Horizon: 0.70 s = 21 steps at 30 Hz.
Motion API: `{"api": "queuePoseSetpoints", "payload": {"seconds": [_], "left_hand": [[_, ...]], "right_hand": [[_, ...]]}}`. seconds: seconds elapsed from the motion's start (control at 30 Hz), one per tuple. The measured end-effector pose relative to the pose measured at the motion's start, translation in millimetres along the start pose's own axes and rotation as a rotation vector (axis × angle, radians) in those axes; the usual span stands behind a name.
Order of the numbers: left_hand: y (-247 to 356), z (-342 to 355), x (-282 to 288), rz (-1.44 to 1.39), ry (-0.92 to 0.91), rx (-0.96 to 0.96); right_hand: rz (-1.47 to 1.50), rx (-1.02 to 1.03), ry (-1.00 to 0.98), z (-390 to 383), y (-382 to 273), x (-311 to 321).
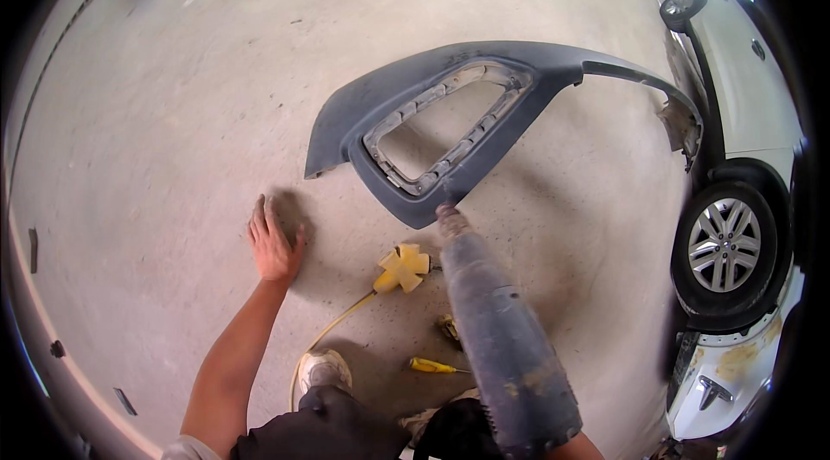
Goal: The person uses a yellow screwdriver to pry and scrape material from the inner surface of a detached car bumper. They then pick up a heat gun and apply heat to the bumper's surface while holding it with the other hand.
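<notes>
Item: our left hand [273, 245], flat on the concrete floor [156, 114], fingers together, holding nothing. Item: heat gun [497, 330], nozzle touching the lower edge of the grey car bumper [406, 92] lying ahead of us; our right hand is hidden behind it, grip untellable. Item: yellow plug [402, 268], yellow screwdriver [430, 365], white car [743, 114] at right.

Lying on the concrete floor [173, 97]: a dark grey car bumper [346, 114], curved, dusty, with a large open cut-out ringed by pale clips. Pointing at its lower edge, nozzle almost touching: a worn, dark grey heat gun [501, 330], tilted forward, scuffed along its barrel.
</notes>
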State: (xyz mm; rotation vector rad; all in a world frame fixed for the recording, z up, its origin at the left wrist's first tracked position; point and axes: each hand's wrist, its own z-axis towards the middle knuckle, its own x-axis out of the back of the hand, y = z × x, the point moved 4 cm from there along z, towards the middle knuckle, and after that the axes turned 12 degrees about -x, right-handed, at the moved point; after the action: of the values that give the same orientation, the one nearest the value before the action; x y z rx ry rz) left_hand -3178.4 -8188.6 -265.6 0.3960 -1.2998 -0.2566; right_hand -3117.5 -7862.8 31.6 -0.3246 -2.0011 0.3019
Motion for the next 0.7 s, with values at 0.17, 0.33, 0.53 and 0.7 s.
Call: {"api": "queuePoseSetpoints", "payload": {"seconds": [0.17,0.33,0.53,0.7], "left_hand": [[57,52,19,-0.035,-0.001,-0.279],[97,115,13,0.06,-0.138,-0.394],[88,124,0,0.083,-0.197,-0.407],[118,127,11,0.188,-0.243,-0.559]], "right_hand": [[-0.125,0.091,0.023,-2,27,5],[0.91,-0.108,0.109,-1,75,-2],[1.559,-0.522,0.041,13,114,-20],[1.772,-0.529,0.007,18,147,-56]]}}
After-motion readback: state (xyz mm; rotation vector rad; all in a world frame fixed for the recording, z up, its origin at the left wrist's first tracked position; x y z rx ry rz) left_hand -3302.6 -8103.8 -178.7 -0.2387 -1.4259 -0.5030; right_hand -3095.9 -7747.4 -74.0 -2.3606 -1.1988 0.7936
